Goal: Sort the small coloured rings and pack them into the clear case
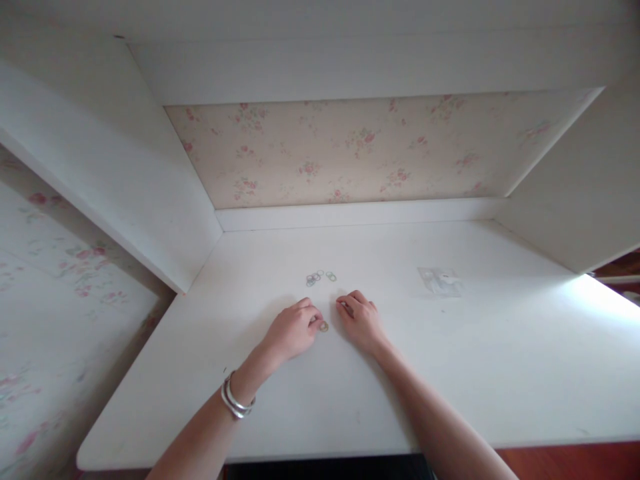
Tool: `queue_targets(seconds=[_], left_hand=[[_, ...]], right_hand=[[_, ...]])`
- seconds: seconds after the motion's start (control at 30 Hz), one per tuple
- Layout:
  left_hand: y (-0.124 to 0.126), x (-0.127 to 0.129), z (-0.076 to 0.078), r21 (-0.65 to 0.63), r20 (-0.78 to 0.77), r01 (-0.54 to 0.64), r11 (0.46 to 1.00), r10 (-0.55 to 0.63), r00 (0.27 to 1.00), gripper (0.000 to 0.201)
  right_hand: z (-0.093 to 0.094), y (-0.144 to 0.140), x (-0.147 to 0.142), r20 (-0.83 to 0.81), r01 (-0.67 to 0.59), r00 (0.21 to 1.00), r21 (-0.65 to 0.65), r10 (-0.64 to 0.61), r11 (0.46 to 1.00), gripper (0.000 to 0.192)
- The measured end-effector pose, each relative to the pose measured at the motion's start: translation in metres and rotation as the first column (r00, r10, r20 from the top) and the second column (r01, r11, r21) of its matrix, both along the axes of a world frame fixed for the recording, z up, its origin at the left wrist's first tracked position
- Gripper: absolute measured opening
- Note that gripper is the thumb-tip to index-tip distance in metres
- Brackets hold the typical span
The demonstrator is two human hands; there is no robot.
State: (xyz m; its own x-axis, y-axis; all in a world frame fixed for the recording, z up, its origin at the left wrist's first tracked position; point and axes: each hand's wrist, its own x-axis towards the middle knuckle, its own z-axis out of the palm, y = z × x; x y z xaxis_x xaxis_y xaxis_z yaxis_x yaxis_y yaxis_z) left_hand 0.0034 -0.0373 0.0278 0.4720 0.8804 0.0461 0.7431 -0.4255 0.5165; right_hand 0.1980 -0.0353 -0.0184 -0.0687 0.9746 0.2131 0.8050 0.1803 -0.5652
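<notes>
My left hand is closed just above the desk, its thumb and forefinger pinched at the edge of a small yellowish ring. To its right, my right hand rests on the desk with curled fingers; whatever is between the fingertips is too small to name. Beyond both hands lies a small cluster of thin dark rings, some overlapping. Beside that cluster sit a couple of thin green rings.
A clear plastic bag with something pale in it lies on the white desk to the right. White side panels and a back ledge bound the desk. Flowered wallpaper shows behind.
</notes>
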Motion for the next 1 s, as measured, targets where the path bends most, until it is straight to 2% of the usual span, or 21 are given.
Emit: queue_targets(seconds=[0.13, 0.3, 0.43, 0.63, 0.73, 1.0], left_hand=[[0.002, -0.014, 0.002, 0.047, 0.137, -0.12, 0.992, 0.113, 0.984, 0.016], [0.006, -0.028, -0.013, 0.015, 0.248, -0.21, 0.978, 0.2, 0.948, 0.017], [0.007, -0.032, -0.019, -0.015, 0.283, -0.231, 0.973, 0.226, 0.932, 0.017], [0.006, -0.033, -0.017, 0.017, 0.249, -0.22, 0.975, 0.209, 0.946, 0.018], [0.005, -0.033, -0.017, 0.023, 0.258, -0.213, 0.977, 0.2, 0.945, 0.018], [0.004, -0.035, -0.017, 0.009, 0.258, -0.231, 0.973, 0.221, 0.94, 0.019]], right_hand=[[0.0, 0.008, 0.0, -0.013, 0.024, 1.0, -0.027, -0.024, 0.999, 0.025], [0.004, 0.037, -0.003, 0.125, 0.059, 0.991, -0.031, -0.055, 0.998, 0.029], [0.007, 0.056, -0.008, 0.217, 0.078, 0.974, -0.029, -0.069, 0.997, 0.028], [0.003, 0.059, -0.01, 0.236, 0.052, 0.97, 0.012, -0.053, 0.999, 0.028], [-0.001, 0.058, -0.01, 0.206, 0.046, 0.977, 0.037, -0.053, 0.998, 0.028], [-0.003, 0.052, -0.002, -0.047, 0.054, 0.998, 0.119, -0.049, 0.991, 0.031]])
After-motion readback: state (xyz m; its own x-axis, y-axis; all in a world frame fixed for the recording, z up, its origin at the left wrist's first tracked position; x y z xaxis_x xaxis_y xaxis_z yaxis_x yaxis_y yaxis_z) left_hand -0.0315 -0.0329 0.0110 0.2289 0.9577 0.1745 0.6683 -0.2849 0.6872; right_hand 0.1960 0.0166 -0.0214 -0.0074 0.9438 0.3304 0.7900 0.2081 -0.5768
